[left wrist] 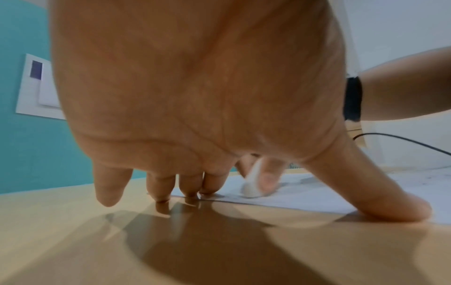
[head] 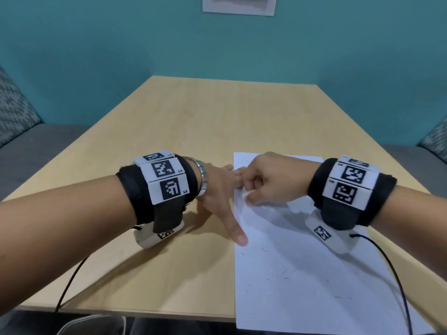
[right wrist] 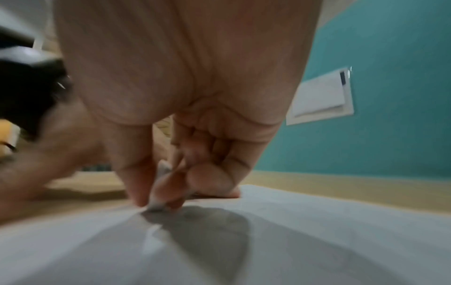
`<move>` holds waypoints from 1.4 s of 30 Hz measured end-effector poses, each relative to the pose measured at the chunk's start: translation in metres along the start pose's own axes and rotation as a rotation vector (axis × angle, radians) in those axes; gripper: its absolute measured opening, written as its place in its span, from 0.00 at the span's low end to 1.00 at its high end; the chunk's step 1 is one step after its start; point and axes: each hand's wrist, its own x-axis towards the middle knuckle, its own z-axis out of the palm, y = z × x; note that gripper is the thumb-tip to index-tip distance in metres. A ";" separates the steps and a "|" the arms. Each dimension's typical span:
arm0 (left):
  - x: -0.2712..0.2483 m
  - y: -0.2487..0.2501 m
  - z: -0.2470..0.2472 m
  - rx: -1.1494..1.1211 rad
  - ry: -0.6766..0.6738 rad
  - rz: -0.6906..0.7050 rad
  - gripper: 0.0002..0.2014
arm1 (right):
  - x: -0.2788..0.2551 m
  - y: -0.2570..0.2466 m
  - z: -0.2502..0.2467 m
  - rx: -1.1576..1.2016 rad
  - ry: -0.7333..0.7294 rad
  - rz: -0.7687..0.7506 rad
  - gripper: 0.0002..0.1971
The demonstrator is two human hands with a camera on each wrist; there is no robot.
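A white sheet of paper (head: 302,274) lies on the right half of the wooden table (head: 193,122), with small dark crumbs scattered over it. My right hand (head: 261,182) pinches a small white eraser (head: 245,194) between thumb and fingers and presses it onto the paper near its left edge; the eraser (left wrist: 251,185) and the eraser (right wrist: 158,192) also show in both wrist views. My left hand (head: 222,189) lies spread with straight fingers, its fingertips (left wrist: 207,185) and thumb (left wrist: 395,204) holding down the paper's left edge (left wrist: 292,196). The paper (right wrist: 292,241) looks blurred in the right wrist view.
Black cables (head: 396,274) run from both wrist bands over the table's near edge. A teal wall (head: 121,44) with a white panel (head: 239,6) stands behind the table. Grey benches with patterned cushions (head: 14,105) flank both sides.
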 end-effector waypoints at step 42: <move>-0.005 0.021 -0.016 0.120 -0.074 -0.103 0.59 | -0.012 0.010 -0.006 -0.022 -0.122 0.072 0.11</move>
